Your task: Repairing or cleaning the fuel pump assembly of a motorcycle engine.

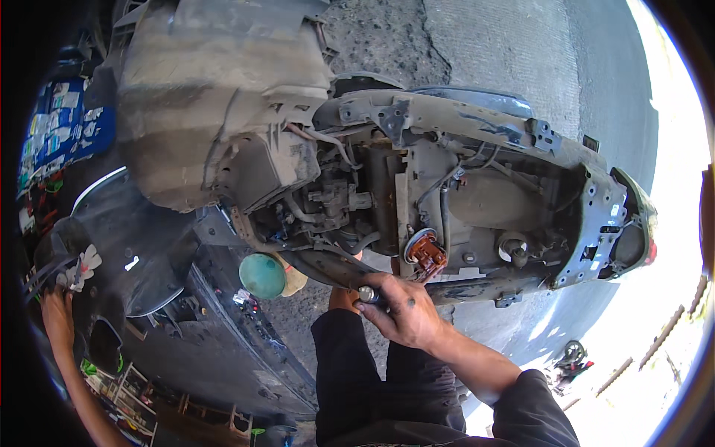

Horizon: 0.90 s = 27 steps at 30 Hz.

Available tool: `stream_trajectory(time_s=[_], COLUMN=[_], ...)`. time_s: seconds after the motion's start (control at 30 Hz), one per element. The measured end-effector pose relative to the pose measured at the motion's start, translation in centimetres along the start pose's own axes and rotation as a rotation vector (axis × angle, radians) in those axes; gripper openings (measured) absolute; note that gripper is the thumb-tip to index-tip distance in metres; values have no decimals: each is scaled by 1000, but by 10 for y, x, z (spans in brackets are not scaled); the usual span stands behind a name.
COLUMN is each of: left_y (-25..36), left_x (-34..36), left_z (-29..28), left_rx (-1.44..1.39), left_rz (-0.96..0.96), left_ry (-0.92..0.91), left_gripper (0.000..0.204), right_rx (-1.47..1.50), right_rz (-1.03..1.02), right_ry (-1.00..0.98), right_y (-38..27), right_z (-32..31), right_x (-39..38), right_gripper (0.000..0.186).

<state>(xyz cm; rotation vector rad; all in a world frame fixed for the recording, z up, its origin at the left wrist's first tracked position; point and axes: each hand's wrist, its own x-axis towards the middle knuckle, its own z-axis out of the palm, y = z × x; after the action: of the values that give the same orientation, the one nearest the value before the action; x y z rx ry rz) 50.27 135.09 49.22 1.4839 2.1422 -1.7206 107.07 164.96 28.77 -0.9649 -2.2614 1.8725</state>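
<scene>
A partly stripped scooter (477, 201) lies across the view, its dusty frame and engine parts bare. Just below its near rail, my right hand (410, 309) is closed around a small tool with a round silver end (367, 293); the rest of the tool is hidden in the fist. A rust-brown round fitting with wires (426, 253) sits in the frame just above that hand. At the far left, my left hand (56, 309) reaches up to a dark panel with a white flower decoration (83, 267); its fingers are mostly hidden there.
A round teal-topped object (262, 276) stands beneath the scooter's near side. Large black body panels (134, 238) lie to the left. Behind them are a blue container with labelled items (63, 123) and shelving (134, 395). Rough pavement (499, 45) stretches beyond the scooter.
</scene>
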Motion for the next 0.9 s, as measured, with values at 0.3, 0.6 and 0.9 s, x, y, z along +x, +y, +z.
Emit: stream_trajectory(time_s=[0.3,0.6,0.9], left_y=[82,408,476], left_x=[-11,-39,31], left_z=[-46,-240,-327], left_rx=[-306,-1903,-2250], left_rz=[-309,-167,92], left_ry=[325,10,112], left_gripper=[45,22,19], right_rx=[-50,72,462], right_rz=[-160,-206,-22], right_ry=[56,138,401], right_y=[3,10,0], right_z=[-11,-18,-23], right_x=[-14,-31,-45], right_gripper=[38,37,32])
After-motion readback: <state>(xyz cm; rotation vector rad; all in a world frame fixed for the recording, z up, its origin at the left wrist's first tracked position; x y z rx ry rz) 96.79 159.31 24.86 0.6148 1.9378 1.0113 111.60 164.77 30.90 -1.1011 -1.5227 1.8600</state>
